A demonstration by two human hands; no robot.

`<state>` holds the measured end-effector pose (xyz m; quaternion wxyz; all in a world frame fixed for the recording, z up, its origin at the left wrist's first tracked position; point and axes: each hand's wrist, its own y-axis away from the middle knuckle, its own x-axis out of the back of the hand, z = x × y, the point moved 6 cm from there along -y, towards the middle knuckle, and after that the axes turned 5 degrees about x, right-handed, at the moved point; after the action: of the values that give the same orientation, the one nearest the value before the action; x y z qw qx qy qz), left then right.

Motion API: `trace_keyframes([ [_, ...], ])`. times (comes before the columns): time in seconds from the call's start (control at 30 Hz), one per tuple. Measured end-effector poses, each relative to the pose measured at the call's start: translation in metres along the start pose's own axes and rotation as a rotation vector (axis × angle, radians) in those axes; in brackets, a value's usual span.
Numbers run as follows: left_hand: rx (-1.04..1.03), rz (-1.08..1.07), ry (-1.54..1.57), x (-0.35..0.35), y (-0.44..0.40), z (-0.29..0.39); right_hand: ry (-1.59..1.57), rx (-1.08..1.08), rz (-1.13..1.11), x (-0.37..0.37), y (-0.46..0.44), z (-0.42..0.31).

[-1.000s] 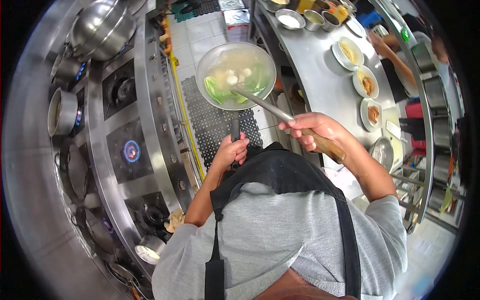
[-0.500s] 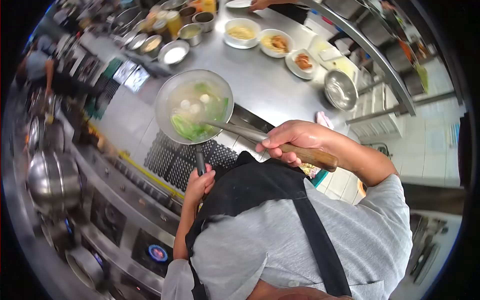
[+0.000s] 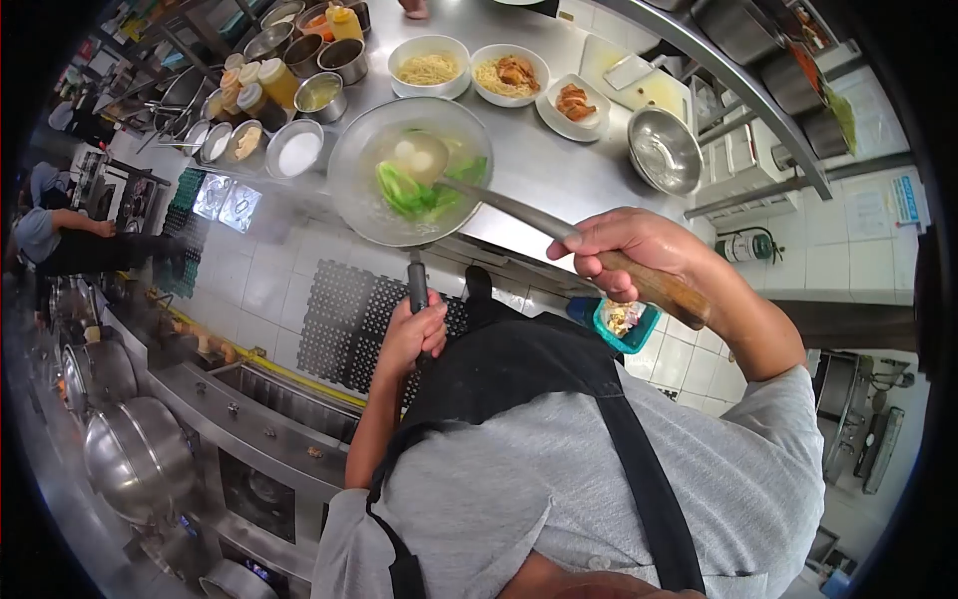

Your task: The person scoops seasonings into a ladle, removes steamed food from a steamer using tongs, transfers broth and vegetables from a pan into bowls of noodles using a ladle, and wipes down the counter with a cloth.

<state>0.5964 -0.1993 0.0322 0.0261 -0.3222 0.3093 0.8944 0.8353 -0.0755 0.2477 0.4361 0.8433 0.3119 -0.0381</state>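
Across the upper frame, a steel worktop (image 3: 574,170) is seen. Left of upper centre, the frying pan (image 3: 347,185) is gripped by its handle (image 3: 416,285) in the left hand (image 3: 414,332), seemingly to be kept level; the ladle (image 3: 509,210) is clasped in the right hand (image 3: 624,252), its head dipped into the soup (image 3: 439,202).

The left grip (image 3: 413,332) and right grip (image 3: 639,243) curl closed (right elbow (image 3: 776,351) bent).
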Motion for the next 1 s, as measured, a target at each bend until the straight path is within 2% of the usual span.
trace_keyframes([
  [0.4,-0.012,-0.021,0.001,-0.015,-0.091,0.050,-0.062,0.078,0.013,0.074,-0.044,-0.119],
  [0.73,-0.041,0.098,0.056,-0.007,-0.085,0.063,-0.099,0.176,0.081,0.108,-0.113,-0.178],
  [0.8,-0.038,0.121,0.061,-0.002,-0.079,0.064,-0.090,0.170,0.002,0.118,-0.137,-0.179],
  [0.93,-0.005,0.165,0.017,0.012,-0.066,0.066,0.009,0.232,0.177,0.124,-0.176,-0.162],
  [1.0,-0.001,0.172,0.004,0.021,-0.062,0.067,0.223,0.370,0.319,0.137,-0.204,-0.142],
])
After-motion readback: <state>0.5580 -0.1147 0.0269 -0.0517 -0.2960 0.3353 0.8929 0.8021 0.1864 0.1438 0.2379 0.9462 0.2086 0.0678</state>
